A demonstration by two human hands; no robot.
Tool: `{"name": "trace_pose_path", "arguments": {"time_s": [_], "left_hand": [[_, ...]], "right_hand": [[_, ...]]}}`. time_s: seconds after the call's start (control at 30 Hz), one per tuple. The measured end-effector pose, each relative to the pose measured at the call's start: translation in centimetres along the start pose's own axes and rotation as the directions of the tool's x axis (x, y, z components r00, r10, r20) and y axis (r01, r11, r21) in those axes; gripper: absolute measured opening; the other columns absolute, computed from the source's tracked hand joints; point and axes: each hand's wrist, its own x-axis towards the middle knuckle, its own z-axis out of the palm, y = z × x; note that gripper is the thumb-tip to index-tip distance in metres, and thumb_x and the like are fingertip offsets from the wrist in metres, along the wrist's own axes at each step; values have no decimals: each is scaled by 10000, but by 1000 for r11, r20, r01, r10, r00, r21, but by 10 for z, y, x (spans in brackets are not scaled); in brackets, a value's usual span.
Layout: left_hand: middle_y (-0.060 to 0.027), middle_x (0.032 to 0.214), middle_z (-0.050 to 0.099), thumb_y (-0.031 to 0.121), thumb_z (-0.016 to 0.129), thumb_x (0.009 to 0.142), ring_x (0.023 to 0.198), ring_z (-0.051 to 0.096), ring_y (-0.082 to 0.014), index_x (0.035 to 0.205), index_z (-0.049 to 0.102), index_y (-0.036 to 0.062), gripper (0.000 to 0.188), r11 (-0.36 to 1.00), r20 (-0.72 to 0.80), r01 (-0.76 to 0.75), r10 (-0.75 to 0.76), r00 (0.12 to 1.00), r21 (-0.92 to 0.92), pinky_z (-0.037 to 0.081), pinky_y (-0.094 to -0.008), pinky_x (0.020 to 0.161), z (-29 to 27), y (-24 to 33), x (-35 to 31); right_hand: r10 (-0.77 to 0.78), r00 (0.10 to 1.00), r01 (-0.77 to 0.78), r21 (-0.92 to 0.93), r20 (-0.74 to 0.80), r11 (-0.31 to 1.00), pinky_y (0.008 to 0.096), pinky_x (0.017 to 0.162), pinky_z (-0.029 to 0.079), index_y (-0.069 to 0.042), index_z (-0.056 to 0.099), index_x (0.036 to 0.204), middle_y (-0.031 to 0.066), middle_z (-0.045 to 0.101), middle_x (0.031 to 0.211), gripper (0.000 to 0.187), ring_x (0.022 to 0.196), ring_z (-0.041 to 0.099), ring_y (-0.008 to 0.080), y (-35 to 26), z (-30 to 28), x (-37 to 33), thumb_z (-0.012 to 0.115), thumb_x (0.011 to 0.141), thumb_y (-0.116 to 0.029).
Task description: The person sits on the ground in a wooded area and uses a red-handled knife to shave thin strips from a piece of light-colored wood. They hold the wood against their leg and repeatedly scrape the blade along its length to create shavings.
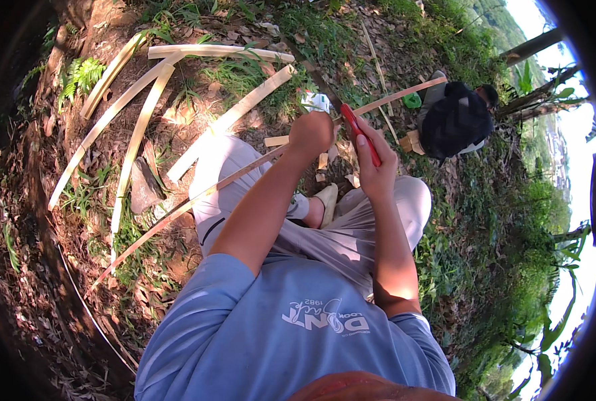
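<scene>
My left hand (312, 136) is closed in a fist around a long, narrow bamboo strip (243, 171). The strip runs slantwise across my lap, from the ground at lower left to beyond my hands at upper right. In my right hand (377, 162) is the red handle of a knife (349, 117). Its long dark blade points away from me to the upper left and crosses the strip just beyond my left fist. Whether the edge is cutting into the strip cannot be made out.
Several pale split strips (231, 121) lie on the leaf-littered ground at left and ahead. A grey stone (145, 186) sits left of my knee. A small white package (316, 101) is past my left hand. Another person (457, 123) crouches at the right, near the strip's far end.
</scene>
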Motion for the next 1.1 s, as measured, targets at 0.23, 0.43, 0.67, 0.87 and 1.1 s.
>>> {"name": "trace_pose_path", "arguments": {"time_s": [0.23,0.43,0.67,0.87,1.1], "left_hand": [[-229,795,734,411,750,935,775,759,-443,781,770,19,421,997,74,64,-61,995,-40,613,-543,705,6,0,-7],[-237,856,763,323,744,905,838,777,-448,825,780,18,317,993,109,118,-116,987,-8,629,-547,760,2,4,-7],[-247,887,771,472,713,1004,864,783,-425,868,786,-23,519,934,480,310,-193,856,-177,630,-524,766,-45,-16,34],[-148,634,710,616,659,1029,561,732,-308,788,749,-60,723,990,16,-114,113,993,82,627,-419,682,8,-28,-1],[-222,866,751,504,665,1040,831,771,-395,855,774,-18,564,985,536,157,-98,838,-66,631,-486,788,-39,-7,28]], "right_hand": [[130,991,-129,-37,19,991,297,874,558,-47,691,1450,137,791,1168,377,945,702,108,2,2,-20,656,1091,-157],[47,998,-47,15,-37,999,279,855,550,-51,690,1455,113,800,1144,378,931,694,108,5,4,-22,651,1098,-170],[306,952,-305,66,-21,950,266,861,532,-28,706,1430,87,786,1140,352,918,683,113,-15,-36,-61,632,1106,-145],[194,980,-185,-158,44,970,309,897,556,-18,714,1409,152,810,1184,347,956,740,164,-62,-65,-94,637,1084,-112],[362,929,-368,-118,-74,922,254,740,526,69,705,1365,111,779,973,402,775,677,119,-107,-132,-162,660,1054,-181]]}}
